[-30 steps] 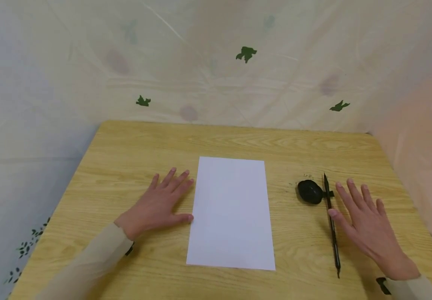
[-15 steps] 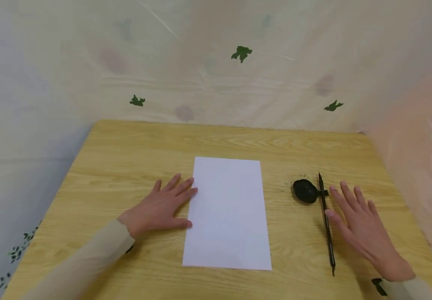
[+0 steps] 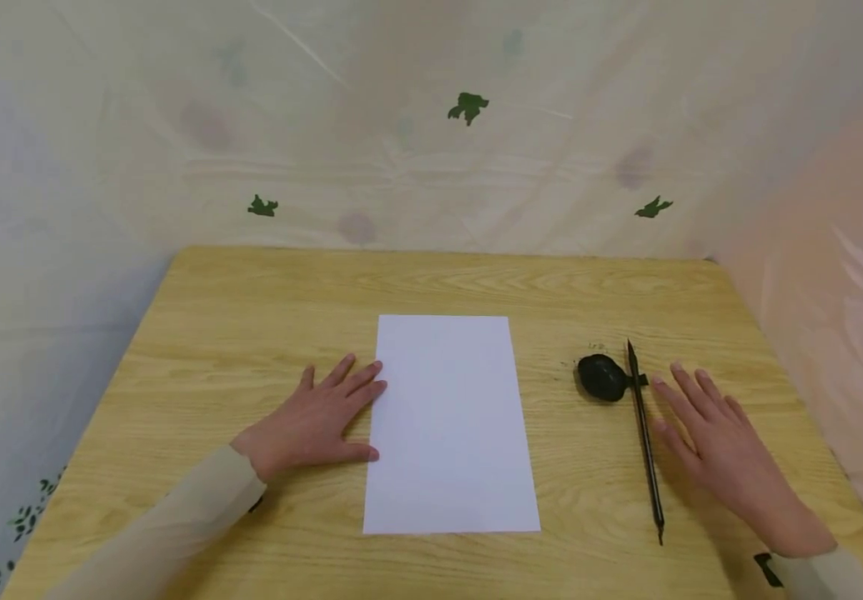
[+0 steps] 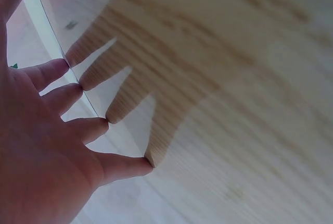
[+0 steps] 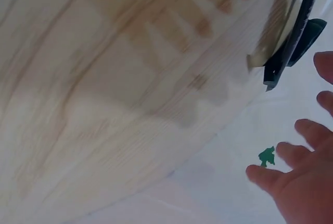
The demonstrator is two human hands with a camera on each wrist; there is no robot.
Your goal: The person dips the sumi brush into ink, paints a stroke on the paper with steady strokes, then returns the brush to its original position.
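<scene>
In the head view a white sheet of paper (image 3: 446, 425) lies upright on the wooden table (image 3: 289, 283). My left hand (image 3: 311, 421) is at its left side, fingers spread straight, some fingertips and the thumb on the paper's edge. The left wrist view shows those fingertips touching the surface. To the right, a slender black brush (image 3: 645, 450) with a pointed tip lies across the short tab of a rounded black dish-like object (image 3: 601, 378). Just right of the brush is my right hand (image 3: 727, 458), fingers straight, holding nothing. It appears above the table in the right wrist view.
Small dark specks (image 3: 596, 346) mark the table beside the black object. A pale cloth backdrop (image 3: 371, 125) with green bird shapes rises behind the table and along both sides.
My left fingertips have moved onto the paper's left edge. My right thumb has drawn slightly away from the brush. The head view has swung a little to the right.
</scene>
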